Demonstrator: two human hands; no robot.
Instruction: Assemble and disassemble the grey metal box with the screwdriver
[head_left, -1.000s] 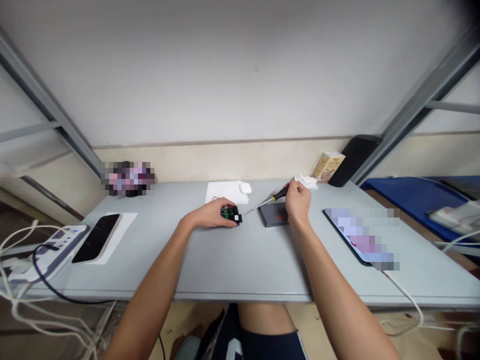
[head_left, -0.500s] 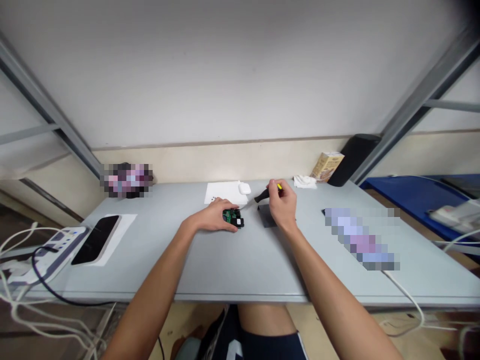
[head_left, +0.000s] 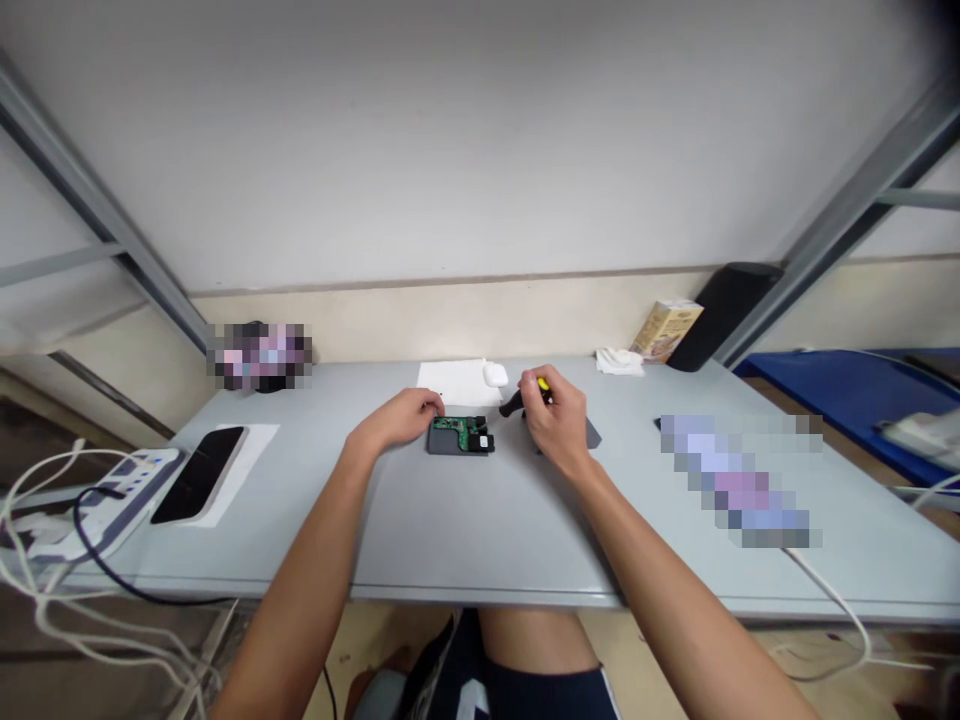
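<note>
A dark grey electronic device with its green circuit board bare lies flat on the desk in front of me. By its upper left corner is my left hand, fingers curled in together over the near edge of a white sheet of paper; whatever they pinch is hidden. A tiny dark screw shows beside these fingers. My right hand is wrapped round a black and yellow screwdriver, its tip end towards the device. Under that hand lies a flat grey cover, partly hidden.
A white earbud case sits on the paper's right side. To the left are a phone and a power strip with cables. A carton, a crumpled tissue and a black speaker stand back right; a blurred-out tablet lies right.
My left hand has let go of the device and moved to its upper left, uncovering the board. My right hand has come left with the screwdriver, closer to the device.
</note>
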